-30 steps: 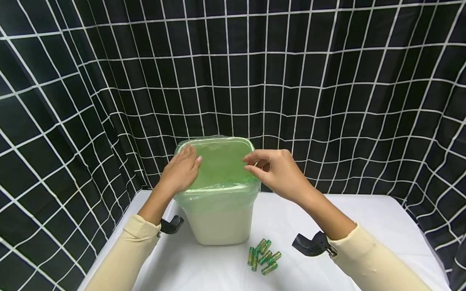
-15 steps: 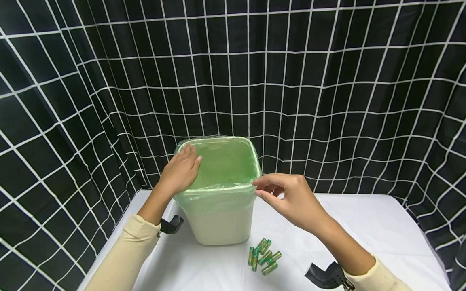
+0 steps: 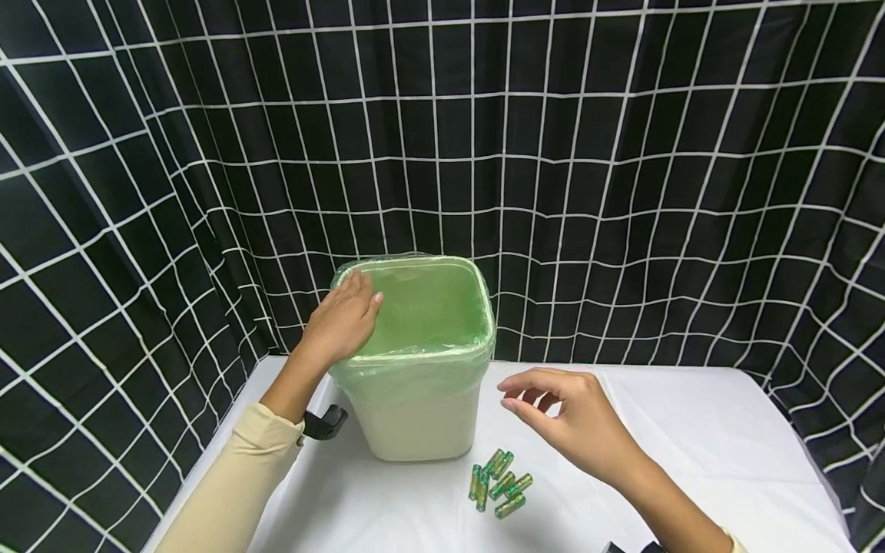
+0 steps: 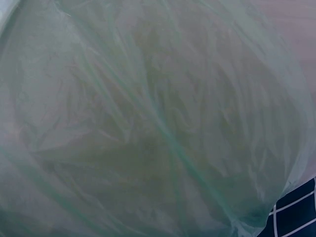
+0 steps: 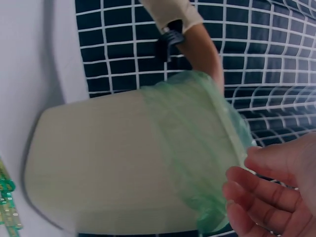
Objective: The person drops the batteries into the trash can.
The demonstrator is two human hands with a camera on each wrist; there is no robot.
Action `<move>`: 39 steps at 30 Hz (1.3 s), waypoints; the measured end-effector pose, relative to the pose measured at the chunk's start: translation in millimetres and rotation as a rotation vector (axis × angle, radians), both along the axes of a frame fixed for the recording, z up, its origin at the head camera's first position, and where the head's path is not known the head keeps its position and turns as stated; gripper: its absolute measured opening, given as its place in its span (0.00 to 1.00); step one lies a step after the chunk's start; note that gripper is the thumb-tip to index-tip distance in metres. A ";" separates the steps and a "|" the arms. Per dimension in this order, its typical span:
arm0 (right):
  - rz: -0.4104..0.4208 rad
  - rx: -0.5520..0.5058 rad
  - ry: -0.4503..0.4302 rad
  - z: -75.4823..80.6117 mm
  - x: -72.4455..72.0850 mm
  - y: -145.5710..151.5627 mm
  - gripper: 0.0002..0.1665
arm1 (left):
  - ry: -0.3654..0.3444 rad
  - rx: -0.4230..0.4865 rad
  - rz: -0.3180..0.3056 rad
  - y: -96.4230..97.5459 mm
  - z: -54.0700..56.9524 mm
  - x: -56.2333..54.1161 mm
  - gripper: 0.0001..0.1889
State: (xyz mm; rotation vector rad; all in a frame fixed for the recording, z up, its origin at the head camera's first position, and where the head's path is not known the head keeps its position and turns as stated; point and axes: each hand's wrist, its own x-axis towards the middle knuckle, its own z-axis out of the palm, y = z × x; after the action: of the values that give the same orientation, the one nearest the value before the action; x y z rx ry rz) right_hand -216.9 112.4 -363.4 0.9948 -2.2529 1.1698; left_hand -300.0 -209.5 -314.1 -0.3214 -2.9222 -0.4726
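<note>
A pale trash bin (image 3: 415, 430) is lined with a thin green plastic bag (image 3: 408, 378) folded over its rim. My left hand (image 3: 342, 319) rests on the bin's left rim with its fingers straight. Right of the bin, my right hand (image 3: 570, 415) hovers over the table, fingers loosely bent and nothing between them. Several green and gold batteries (image 3: 499, 485) lie in a loose cluster below it, in front of the bin's right corner. In the left wrist view the green bag fills nearly everything. The right wrist view has the right fingers (image 5: 261, 197) beside the lined rim.
The table has a white cloth (image 3: 664, 445). A black curtain with a white grid (image 3: 553, 184) hangs behind and on both sides. The bin stands near the table's back edge, left of the middle.
My right hand has moved from the bin's right rim down and toward me, now away from the bin. The left hand stays on the rim, and the batteries lie as before.
</note>
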 end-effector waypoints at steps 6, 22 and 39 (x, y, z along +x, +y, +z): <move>0.003 -0.003 -0.017 -22.6 1.8 5.1 0.12 | -0.009 -0.006 0.001 -0.5 0.2 -0.5 0.33; -0.059 -0.003 -0.120 -77.0 6.6 17.8 0.11 | -0.012 -0.010 0.010 -0.7 0.2 -1.4 0.33; -0.034 0.037 -0.122 -127.5 -2.6 28.3 0.13 | -0.006 -0.020 0.010 -0.8 0.5 -1.8 0.33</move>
State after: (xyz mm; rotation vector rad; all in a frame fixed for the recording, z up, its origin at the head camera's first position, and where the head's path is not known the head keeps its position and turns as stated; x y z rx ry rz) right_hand -219.5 140.7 -490.9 0.9182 -2.3841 1.2088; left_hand -301.8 -210.3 -313.5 -0.3090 -2.9341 -0.4443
